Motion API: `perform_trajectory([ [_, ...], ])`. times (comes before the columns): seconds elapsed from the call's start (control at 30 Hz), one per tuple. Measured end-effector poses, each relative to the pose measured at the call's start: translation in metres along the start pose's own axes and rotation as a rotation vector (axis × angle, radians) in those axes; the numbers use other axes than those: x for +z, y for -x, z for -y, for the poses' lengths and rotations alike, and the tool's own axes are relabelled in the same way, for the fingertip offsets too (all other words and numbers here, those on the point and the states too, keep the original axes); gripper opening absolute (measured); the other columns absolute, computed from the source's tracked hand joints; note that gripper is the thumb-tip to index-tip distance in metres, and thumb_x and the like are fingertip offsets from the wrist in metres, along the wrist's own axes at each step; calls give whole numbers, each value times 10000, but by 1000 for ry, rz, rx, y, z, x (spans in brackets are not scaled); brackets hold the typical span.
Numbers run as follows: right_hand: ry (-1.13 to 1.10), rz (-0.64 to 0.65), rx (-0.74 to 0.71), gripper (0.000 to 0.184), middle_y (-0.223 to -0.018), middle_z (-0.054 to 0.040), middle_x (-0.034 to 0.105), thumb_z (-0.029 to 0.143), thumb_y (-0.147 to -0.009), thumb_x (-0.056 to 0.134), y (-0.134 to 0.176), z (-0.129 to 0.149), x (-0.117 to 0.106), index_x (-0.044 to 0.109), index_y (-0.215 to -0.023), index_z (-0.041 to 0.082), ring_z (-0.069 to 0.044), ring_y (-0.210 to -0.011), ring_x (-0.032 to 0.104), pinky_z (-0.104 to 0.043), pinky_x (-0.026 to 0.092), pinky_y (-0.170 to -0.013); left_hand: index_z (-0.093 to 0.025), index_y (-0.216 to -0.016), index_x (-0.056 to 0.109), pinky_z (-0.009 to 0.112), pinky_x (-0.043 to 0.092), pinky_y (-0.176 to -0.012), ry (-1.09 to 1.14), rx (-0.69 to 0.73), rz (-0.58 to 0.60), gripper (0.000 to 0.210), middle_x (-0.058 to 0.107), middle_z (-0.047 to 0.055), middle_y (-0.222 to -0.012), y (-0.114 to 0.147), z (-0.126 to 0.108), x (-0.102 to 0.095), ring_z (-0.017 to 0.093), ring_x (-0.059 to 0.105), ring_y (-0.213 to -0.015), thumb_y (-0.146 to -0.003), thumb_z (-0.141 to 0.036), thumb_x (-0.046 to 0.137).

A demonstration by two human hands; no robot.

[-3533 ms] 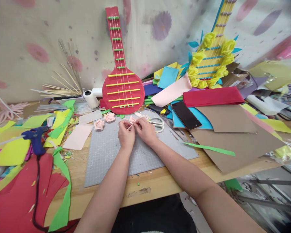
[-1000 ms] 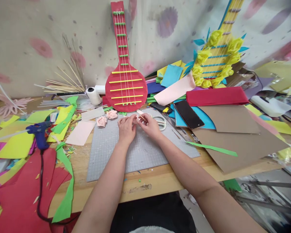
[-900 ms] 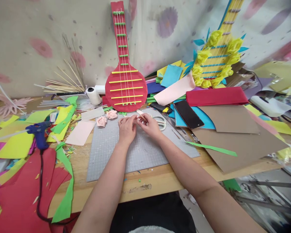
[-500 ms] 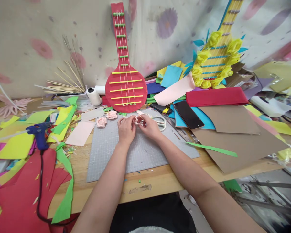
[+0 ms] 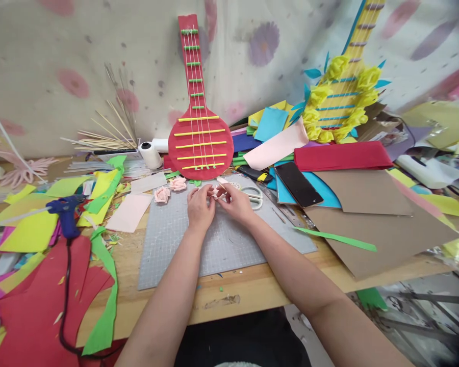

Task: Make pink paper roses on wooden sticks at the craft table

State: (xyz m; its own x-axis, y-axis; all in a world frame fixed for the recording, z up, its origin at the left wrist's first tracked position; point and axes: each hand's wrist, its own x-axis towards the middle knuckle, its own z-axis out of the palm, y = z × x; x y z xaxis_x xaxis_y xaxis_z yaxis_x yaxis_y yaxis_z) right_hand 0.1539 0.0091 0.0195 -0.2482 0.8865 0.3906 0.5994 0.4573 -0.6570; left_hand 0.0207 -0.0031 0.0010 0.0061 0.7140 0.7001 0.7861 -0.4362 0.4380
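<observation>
Over the far part of the grey cutting mat, my left hand and my right hand meet, fingers closed on a small piece of pale pink paper. Most of that piece is hidden by my fingers. Two pink paper roses, a nearer rose and a farther rose, lie left of my left hand. White-handled scissors rest just right of my right hand. Behind the hands stands a red lute-shaped paper model with white strings and yellow bars.
A blue glue gun lies on coloured scraps at left. To the right are a phone, brown cardboard and a green strip. A yellow flowered instrument model leans behind, near a pink sheet.
The whole view has shifted slightly, with things appearing a little lower. Both hands stay together at the pink paper, with only small finger movement.
</observation>
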Motion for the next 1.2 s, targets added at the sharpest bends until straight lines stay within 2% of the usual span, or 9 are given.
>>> perform_trajectory([
  [0.27,37,-8,17,306,-903,10,655,192,-733,467,0,1,3,548,-1025,236,-119,-621,549,-252,408,-607,-212,-1035,516,370,348,-955,-25,8,37,291,681,11,-856,-1,-4,-6,160,622,-810,-757,-130,505],
  [0.43,71,2,-18,369,-970,-9,650,148,-727,448,0,2,2,537,-1076,233,-141,-700,572,-268,421,-658,-210,-1022,528,375,332,-968,-61,40,90,290,683,9,-892,-2,-4,-11,166,611,-831,-754,-108,488],
  [0.63,103,52,-70,334,-903,-25,659,193,-756,488,2,1,2,545,-1083,229,-170,-753,587,-288,420,-692,-201,-1016,539,391,336,-960,-105,-3,125,292,672,27,-859,4,0,-16,189,590,-830,-747,-102,486],
  [0.77,92,88,-83,297,-842,-32,665,231,-770,513,4,-1,2,559,-1062,219,-180,-742,594,-287,414,-680,-193,-1036,532,376,368,-897,-71,-49,133,337,653,40,-840,9,2,-19,202,558,-861,-713,-96,525],
  [1.0,-26,146,19,256,-897,1,671,242,-781,491,4,0,7,540,-1032,236,-163,-729,606,-282,423,-673,-195,-1048,515,360,381,-846,0,-121,143,393,637,27,-802,8,5,-17,199,528,-821,-683,-50,495],
  [1.1,-77,111,71,235,-863,7,668,242,-769,499,2,0,9,543,-1000,233,-152,-688,593,-274,422,-655,-194,-1068,497,359,383,-843,2,-122,94,415,624,44,-865,5,5,-16,202,522,-859,-682,-47,466],
  [1.2,-80,19,138,203,-841,-2,661,273,-769,502,2,-1,10,547,-962,226,-150,-653,579,-276,416,-626,-190,-1054,476,344,397,-828,-2,-160,-29,369,586,57,-898,5,1,-17,183,525,-831,-702,-82,456],
])
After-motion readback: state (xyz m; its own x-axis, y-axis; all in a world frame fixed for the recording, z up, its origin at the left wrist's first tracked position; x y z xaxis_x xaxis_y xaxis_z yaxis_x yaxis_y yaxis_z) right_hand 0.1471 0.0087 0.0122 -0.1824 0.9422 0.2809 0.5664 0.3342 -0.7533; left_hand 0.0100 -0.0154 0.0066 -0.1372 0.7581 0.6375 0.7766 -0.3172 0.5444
